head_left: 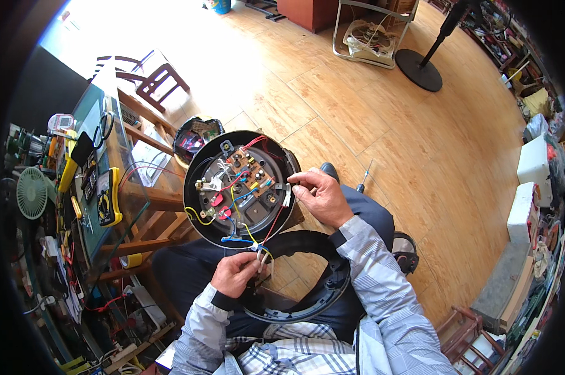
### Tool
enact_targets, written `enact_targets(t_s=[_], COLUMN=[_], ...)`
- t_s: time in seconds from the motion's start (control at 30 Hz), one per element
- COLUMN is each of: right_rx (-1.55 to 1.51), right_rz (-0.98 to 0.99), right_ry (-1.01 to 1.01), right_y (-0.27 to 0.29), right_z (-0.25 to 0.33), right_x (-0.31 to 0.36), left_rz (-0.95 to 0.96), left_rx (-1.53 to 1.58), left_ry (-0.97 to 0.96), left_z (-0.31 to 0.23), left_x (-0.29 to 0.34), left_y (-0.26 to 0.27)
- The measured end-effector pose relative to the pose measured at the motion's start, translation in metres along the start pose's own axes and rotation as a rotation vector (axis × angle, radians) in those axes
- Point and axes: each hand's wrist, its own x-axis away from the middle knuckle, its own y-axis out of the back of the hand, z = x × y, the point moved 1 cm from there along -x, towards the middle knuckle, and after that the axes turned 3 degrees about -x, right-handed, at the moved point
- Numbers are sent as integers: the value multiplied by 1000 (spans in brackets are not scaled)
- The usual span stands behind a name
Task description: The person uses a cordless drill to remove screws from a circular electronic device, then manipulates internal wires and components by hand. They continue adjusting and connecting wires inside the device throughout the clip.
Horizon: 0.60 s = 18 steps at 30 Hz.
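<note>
A round black appliance housing [193,169] rests open side up by my knees, its inside facing me. In it lie a brown circuit board [252,170], red and blue wires, and red-sleeved terminals [218,199]. My left hand [237,274] pinches a bundle of wires [262,253] with white ends, just below the housing's near edge. At the housing's right rim, the thumb and index finger of my right hand [323,199] close on the edge, beside a white connector [287,196]. A black ring-shaped cover [313,306] lies across my lap; wires lead toward it from the housing.
Left is a glass-topped workbench [142,203] with a yellow multimeter [109,197] and black-handled scissors [102,129]. A bin [198,134] stands behind the housing. On the tiled floor lies a screwdriver [362,182]. A round stand base [420,70] and cluttered shelves are farther right.
</note>
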Motion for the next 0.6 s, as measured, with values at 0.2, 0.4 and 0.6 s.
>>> enact_targets(t_s=[0.2, 0.4, 0.6], right_rx=[487, 776, 559], right_rz=[125, 374, 392], right_ry=[215, 66, -29], right_y=[11, 15, 17], right_z=[21, 32, 25], right_x=[-17, -30, -35], left_rz=[-5, 32, 98], left_rx=[47, 26, 149], left_ry=[0, 32, 13], left_z=[5, 10, 13], left_x=[-4, -10, -14], left_y=[-10, -5, 1])
